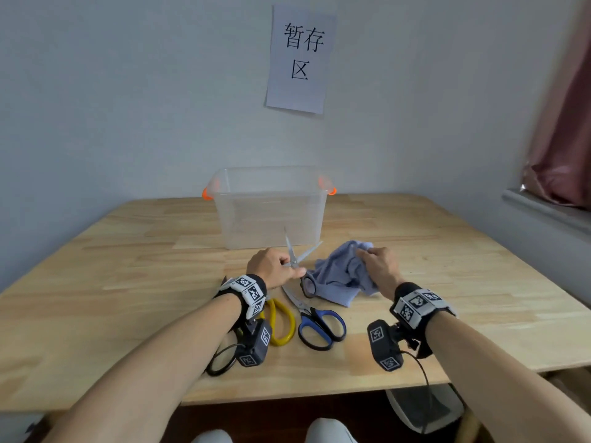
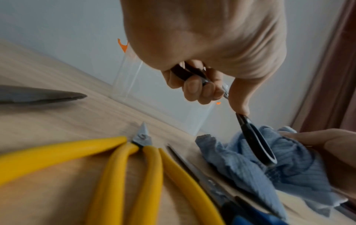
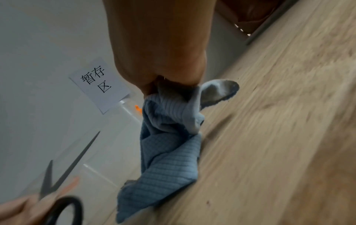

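My left hand [image 1: 273,266] gripped the black-handled scissors [image 1: 295,255] above the tabletop [image 1: 128,282], fingers [image 2: 192,88] curled round one handle, blades parted. My right hand [image 1: 380,266] pinched the bunched blue cloth [image 1: 335,276] beside them, before the clear bin [image 1: 271,212].

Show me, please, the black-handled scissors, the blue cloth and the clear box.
black-handled scissors [image 2: 251,137]: left wrist view, on the black handle loop.
blue cloth [image 3: 169,152]: right wrist view, on its hanging ribbed middle.
clear box [image 1: 271,219]: head view, on its front wall.
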Tool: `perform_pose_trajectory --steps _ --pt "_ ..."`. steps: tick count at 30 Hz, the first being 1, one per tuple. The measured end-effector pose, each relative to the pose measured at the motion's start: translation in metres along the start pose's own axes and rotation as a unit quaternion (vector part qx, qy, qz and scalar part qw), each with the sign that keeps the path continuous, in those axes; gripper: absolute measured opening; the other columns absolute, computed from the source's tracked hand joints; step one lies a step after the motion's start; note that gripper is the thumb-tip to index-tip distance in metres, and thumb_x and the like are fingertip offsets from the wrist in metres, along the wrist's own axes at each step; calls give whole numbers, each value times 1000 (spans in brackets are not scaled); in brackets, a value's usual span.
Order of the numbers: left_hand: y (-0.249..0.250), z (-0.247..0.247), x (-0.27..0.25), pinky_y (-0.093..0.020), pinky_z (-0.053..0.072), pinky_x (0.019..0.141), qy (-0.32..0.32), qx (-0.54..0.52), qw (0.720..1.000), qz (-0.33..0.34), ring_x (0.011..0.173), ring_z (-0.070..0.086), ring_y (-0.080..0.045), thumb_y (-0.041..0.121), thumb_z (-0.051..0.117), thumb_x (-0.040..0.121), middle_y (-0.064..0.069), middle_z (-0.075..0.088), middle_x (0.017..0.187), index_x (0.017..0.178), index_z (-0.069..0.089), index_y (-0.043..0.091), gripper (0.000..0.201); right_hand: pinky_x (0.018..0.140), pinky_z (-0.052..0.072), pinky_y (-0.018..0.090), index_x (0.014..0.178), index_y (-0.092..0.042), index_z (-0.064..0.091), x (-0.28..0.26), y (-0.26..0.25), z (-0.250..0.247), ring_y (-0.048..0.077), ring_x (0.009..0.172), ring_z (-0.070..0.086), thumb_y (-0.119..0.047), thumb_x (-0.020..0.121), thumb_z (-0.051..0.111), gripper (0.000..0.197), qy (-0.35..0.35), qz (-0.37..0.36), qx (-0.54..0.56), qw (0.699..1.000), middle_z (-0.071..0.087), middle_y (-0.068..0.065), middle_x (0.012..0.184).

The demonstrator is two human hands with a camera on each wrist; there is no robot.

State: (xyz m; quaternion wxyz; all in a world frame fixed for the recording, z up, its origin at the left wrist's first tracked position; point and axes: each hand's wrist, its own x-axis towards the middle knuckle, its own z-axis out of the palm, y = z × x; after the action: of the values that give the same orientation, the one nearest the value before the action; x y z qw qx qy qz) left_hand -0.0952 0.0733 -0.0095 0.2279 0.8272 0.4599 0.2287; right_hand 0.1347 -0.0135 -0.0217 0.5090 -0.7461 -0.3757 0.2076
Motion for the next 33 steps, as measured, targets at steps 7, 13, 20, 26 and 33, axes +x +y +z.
perform_pose_trajectory --steps 7,13,20,26,33 --pt "19 5 4 -29 20 55 -6 -94 994 51 55 24 -16 39 84 73 3 25 52 51 28 20 63 69 55 36 75 -1 67 -16 -20 24 23 70 64 -13 90 67 20 -124 10 25 992 67 13 74" --pt "20 8 4 -20 20 47 5 -113 990 88 51 22 -11 34 89 69 7 27 51 51 32 20 61 67 57 33 76 1 67 -21 -27 22 22 68 64 -8 87 71 15 -150 51 97 983 66 14 76" --pt "29 11 7 -19 26 47 -19 -108 989 102 52 29 -12 33 89 69 6 37 53 55 46 14 49 65 57 30 84 2 69 -30 -41 21 23 71 67 -7 92 63 13 -203 77 131 967 70 16 79" --pt "29 11 7 -19 25 46 -25 -76 991 105 52 28 -12 31 88 71 5 37 54 55 42 17 50 96 54 34 110 13 60 -34 -37 7 30 104 68 -4 97 52 22 -378 93 267 882 68 23 108" --pt "28 13 8 -18 30 48 -40 -76 990 108 57 34 -15 31 88 70 0 46 60 65 57 5 41 97 54 39 114 17 59 -34 -30 14 37 107 65 6 94 55 23 -320 43 247 914 63 33 119"
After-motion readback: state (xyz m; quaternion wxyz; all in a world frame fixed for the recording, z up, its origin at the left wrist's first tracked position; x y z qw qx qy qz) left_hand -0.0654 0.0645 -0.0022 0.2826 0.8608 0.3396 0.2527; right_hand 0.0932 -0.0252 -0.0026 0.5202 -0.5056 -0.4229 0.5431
